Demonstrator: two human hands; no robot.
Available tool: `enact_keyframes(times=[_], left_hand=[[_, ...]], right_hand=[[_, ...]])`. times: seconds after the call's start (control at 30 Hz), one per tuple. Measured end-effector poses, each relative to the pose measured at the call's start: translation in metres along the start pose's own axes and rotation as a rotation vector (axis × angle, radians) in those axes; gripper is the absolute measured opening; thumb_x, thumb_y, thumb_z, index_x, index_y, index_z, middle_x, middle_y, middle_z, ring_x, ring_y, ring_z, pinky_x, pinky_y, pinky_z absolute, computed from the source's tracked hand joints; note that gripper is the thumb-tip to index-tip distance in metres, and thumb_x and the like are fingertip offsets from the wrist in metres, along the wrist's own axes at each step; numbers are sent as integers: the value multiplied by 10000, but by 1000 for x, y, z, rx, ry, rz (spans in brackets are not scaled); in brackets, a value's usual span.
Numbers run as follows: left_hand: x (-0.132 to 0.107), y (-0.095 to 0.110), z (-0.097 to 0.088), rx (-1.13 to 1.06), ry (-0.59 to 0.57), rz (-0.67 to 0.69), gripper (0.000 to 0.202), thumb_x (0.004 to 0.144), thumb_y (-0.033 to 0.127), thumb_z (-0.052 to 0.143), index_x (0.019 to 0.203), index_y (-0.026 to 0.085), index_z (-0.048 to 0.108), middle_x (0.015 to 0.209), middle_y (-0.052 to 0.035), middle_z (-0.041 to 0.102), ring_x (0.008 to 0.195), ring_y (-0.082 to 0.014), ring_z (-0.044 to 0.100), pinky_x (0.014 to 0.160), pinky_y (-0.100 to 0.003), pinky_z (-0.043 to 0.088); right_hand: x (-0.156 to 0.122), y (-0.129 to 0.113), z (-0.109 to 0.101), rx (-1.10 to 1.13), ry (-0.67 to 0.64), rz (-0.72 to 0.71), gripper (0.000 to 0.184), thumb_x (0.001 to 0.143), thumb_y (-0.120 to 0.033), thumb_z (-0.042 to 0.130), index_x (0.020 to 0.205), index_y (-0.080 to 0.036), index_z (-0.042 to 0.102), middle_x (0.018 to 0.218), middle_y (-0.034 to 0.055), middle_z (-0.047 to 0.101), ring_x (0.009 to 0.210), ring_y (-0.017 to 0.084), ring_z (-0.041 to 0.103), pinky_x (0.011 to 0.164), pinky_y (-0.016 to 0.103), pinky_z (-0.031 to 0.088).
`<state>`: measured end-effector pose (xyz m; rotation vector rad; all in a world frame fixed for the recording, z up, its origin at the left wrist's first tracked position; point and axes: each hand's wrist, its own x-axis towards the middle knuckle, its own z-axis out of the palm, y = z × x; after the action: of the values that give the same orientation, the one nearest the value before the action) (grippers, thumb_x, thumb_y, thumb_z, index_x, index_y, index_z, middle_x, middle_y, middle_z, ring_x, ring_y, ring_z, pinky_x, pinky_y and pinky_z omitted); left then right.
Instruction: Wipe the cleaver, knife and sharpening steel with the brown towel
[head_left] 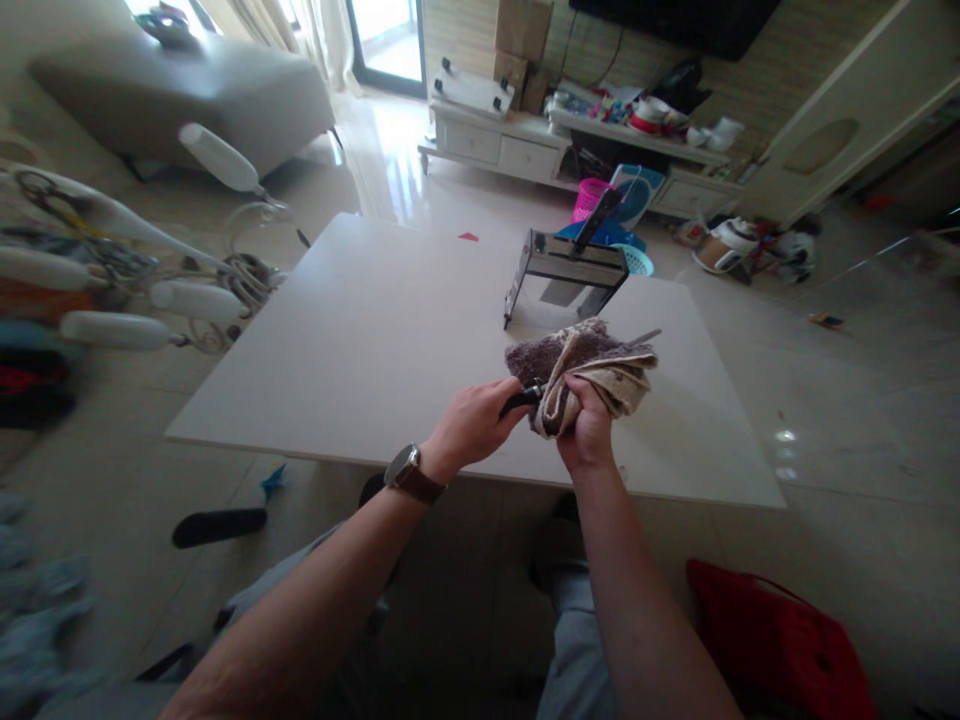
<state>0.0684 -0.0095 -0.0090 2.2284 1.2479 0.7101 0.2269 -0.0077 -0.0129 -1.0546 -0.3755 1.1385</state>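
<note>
My left hand point(480, 425), with a watch on its wrist, is closed around the black handle of a knife point(523, 399). A folded brown and beige cloth point(592, 375) wraps the knife's blade, whose grey tip sticks out past the cloth on the right. My right hand point(589, 425) grips the cloth from below, its thumb pressed on the beige side. Both hands are above the near part of the white table point(360, 340). Just beyond them a grey and black knife holder point(574, 262) stands on the table, with another black-handled knife point(598, 222) in it.
A small red piece point(469, 237) lies at the table's far edge. Behind the table are a pink basket point(591, 200) and a low white cabinet point(495, 145). White lamp arms point(217, 158) crowd the left. A red bag point(780, 640) rests on the floor at right.
</note>
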Motion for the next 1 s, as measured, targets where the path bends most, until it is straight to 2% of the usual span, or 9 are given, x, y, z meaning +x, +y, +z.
enact_keyframes(times=[0.27, 0.5, 0.63, 0.8, 1.0], left_hand=[[1, -4, -8, 28, -21, 12, 167, 986, 360, 558, 908, 217, 595, 873, -36, 694, 744, -177, 602, 634, -290, 316], [-2, -6, -10, 77, -64, 47, 153, 981, 361, 570, 929, 226, 617, 922, -40, 713, 769, -184, 619, 634, -293, 313], [-5, -5, -10, 98, -79, 55, 148, 984, 355, 569, 930, 227, 621, 937, -38, 719, 779, -183, 627, 635, -291, 318], [-5, -5, -8, 122, -56, 58, 160, 989, 360, 565, 915, 221, 601, 926, -34, 722, 765, -184, 631, 612, -302, 295], [-4, -2, -5, 79, -42, 31, 169, 993, 361, 555, 915, 214, 585, 874, -38, 714, 726, -184, 623, 603, -303, 297]], right_hand=[[14, -7, -8, 90, 93, -77, 273, 629, -222, 772, 852, -211, 615, 810, -64, 703, 767, 115, 701, 737, 231, 617], [34, -19, -34, 131, 283, -156, 166, 712, -243, 694, 846, -234, 597, 773, -71, 660, 677, 105, 671, 623, 225, 615], [33, -16, -38, 133, 326, -187, 127, 742, -240, 666, 847, -230, 597, 780, -59, 657, 673, 114, 677, 594, 229, 609], [26, -13, -27, 139, 275, -89, 174, 706, -241, 695, 843, -202, 594, 742, -64, 650, 601, 102, 649, 535, 215, 578], [9, -2, -6, 79, 113, -12, 239, 661, -209, 756, 861, -190, 626, 776, -65, 708, 682, 95, 681, 662, 203, 602]])
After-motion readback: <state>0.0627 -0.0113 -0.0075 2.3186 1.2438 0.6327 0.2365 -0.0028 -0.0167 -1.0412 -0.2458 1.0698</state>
